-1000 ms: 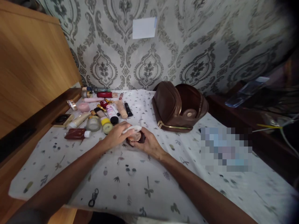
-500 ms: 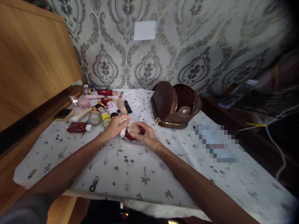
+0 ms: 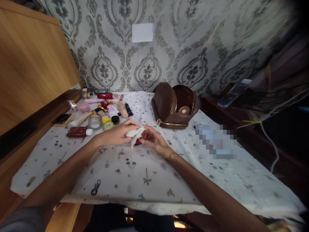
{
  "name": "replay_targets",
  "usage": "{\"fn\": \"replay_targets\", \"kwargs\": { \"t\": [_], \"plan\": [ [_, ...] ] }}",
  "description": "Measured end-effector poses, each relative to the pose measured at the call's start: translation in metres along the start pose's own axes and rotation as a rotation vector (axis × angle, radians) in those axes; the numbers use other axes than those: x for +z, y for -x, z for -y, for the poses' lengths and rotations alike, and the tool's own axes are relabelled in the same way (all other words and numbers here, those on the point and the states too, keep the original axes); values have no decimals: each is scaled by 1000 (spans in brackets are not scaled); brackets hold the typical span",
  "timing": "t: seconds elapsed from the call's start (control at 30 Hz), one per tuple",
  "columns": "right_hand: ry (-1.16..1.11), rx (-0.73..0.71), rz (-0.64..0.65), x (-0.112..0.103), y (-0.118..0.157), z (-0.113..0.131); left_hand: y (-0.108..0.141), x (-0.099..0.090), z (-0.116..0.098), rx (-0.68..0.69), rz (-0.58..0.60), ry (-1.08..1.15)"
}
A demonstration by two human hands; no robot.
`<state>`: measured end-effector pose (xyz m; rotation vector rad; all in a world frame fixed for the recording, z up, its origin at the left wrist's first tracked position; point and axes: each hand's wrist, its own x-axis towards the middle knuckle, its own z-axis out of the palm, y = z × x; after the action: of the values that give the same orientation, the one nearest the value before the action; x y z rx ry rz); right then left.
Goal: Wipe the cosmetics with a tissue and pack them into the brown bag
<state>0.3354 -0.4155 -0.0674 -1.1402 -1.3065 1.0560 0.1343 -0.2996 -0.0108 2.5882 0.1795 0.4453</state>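
My left hand [image 3: 120, 131] is closed on a white cloth or tissue [image 3: 134, 132] and presses it over the top of a small red jar [image 3: 138, 141]. On the jar's right side, my right hand [image 3: 155, 140] grips it between thumb and fingers. A gold-coloured edge shows on the jar; the rest is hidden by the cloth and fingers. Left of my hands lie cosmetics: a jar with a yellow band [image 3: 107, 123], a frosted glass jar [image 3: 94, 122], a dark red bottle with a white cap [image 3: 79, 131] and a black tube [image 3: 128, 110].
An unzipped brown bag [image 3: 166, 106] stands behind my hands to the right. A pixelated flat item [image 3: 214, 141] lies on the patterned cloth at right. Beyond the table are a clear bottle [image 3: 234, 93] and a white cable [image 3: 267, 137]. A wooden cabinet [image 3: 36, 61] rises at left.
My left hand has brought the white cloth across the jar's top, covering the pale round surface that showed before. The whole view has shifted slightly.
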Motion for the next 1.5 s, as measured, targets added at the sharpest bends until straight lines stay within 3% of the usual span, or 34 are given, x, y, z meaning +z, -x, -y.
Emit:
{"fn": "replay_targets", "kwargs": {
  "t": [0.27,0.43,0.63,0.77,0.87,1.07,1.23,1.5],
  "plan": [
    [111,-41,9,0,-3,-3,18,23,6,-44,-290,-121],
    [164,-71,61,1,-3,-5,20,31,11,-191,-341,-75],
    [414,-170,-23,9,-1,-4,14,44,2,-245,-410,78],
    [295,-108,-45,8,2,-2,13,40,-2,-343,-515,277],
    [124,-50,-54,6,3,-4,14,34,-3,-370,-541,268],
    [85,-46,-51,7,5,-3,16,41,-8,-171,-519,-21],
    [86,-52,-53,7,6,-1,17,49,-12,27,-456,-138],
    [74,-34,-75,1,4,-6,21,45,5,34,-415,-159]
  ]
}}
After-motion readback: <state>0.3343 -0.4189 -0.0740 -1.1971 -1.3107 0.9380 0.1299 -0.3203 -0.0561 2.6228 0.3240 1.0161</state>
